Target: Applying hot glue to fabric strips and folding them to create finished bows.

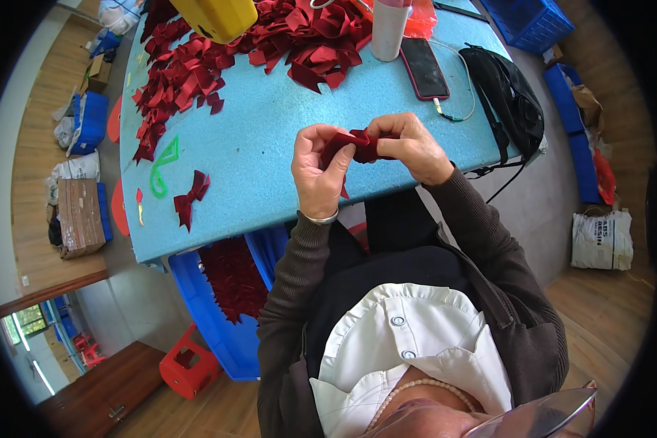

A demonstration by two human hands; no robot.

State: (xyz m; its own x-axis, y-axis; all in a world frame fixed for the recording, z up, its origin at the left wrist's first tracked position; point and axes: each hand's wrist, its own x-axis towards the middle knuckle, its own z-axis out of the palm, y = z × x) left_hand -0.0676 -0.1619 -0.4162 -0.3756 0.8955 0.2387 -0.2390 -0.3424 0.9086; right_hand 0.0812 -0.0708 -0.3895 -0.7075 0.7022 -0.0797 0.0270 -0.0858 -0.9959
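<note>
Over the near edge of the blue table [270,182], both my hands are closed on one dark red velvet ribbon bow [363,146]. My left hand [317,171] pinches its left loop between thumb and fingers, and a pointed tail hangs below. On the other side, my right hand [410,146] grips the bow near its middle knot; its fingertips partly cover the ribbon. A separate red bow [191,201] lies on the table to the left. Beyond it spreads a large heap of red ribbon pieces [186,84].
A yellow container [219,18], a white bottle [389,33], a phone [425,69] with a cable, and a black backpack [507,102] stand or lie on the table. Green scissors-like handles [164,166] rest at left. A blue crate [212,321] holding red bows sits below.
</note>
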